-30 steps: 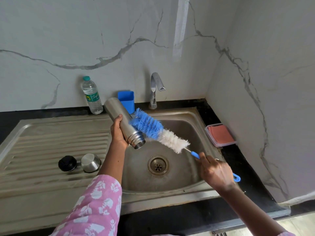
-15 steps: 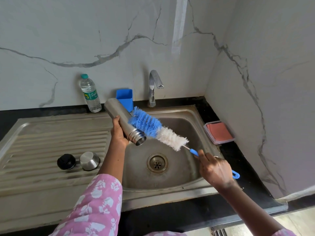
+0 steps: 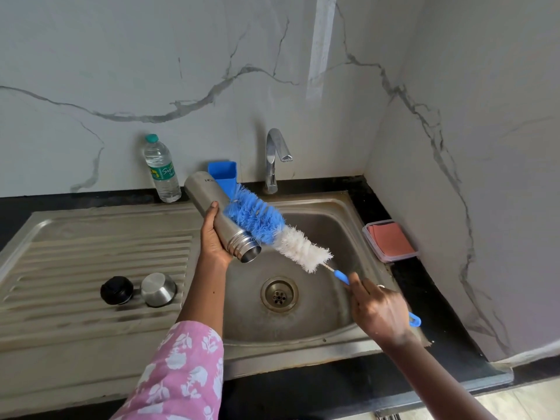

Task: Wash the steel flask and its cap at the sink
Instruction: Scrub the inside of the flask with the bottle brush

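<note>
With the left hand [image 3: 213, 237] gripping the steel flask [image 3: 201, 192], tilted mouth-down over the sink [image 3: 327, 231], and the right hand [image 3: 378, 310] gripping the bottle brush [image 3: 257, 219], the bristles have slid slightly further up the flask wall, indicating exterior scrubbing under way; the cap [image 3: 116, 290] lies on the drainboard [image 3: 91, 256].

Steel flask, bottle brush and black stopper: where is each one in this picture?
steel flask [image 3: 201, 192], head view, bare steel body above the holding hand.
bottle brush [image 3: 257, 219], head view, middle of its blue bristles.
black stopper [image 3: 116, 290], head view, its top, on the draining board.
</note>
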